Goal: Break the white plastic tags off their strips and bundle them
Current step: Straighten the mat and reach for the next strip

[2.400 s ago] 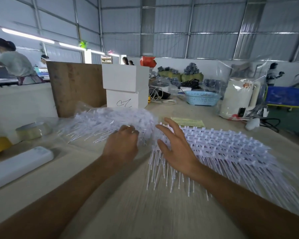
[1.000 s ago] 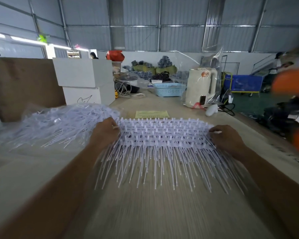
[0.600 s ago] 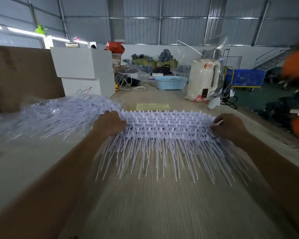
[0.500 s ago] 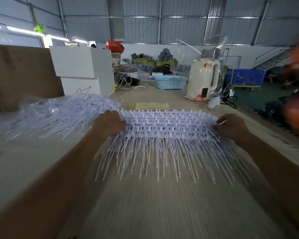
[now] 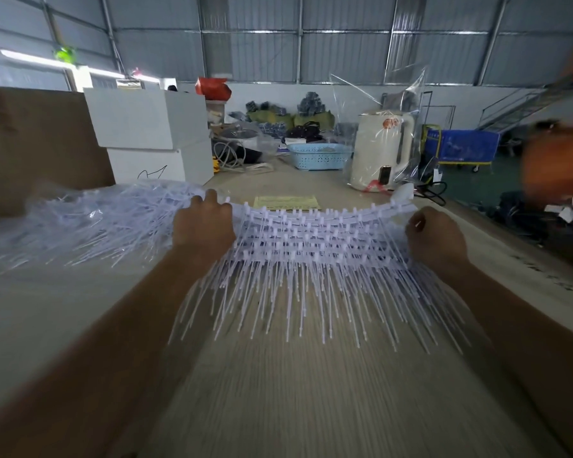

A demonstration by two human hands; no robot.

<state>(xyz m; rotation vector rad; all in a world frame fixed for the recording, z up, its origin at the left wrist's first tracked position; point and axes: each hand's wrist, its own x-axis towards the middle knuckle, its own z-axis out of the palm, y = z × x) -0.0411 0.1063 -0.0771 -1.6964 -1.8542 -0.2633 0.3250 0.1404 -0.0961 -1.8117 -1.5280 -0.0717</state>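
Left hand (image 5: 203, 223) and right hand (image 5: 435, 238) grip ends of tag strips (image 5: 311, 239) (fingers curled on them), frame centre, over table (image 5: 311, 391).

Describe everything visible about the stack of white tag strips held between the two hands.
The stack of tag strips looks like thin white plastic: several layered rows of small square heads with long thin pins fanning toward the camera over the wooden table. It sags in the middle, ends raised. The left hand grips its left end, the right hand its right end.
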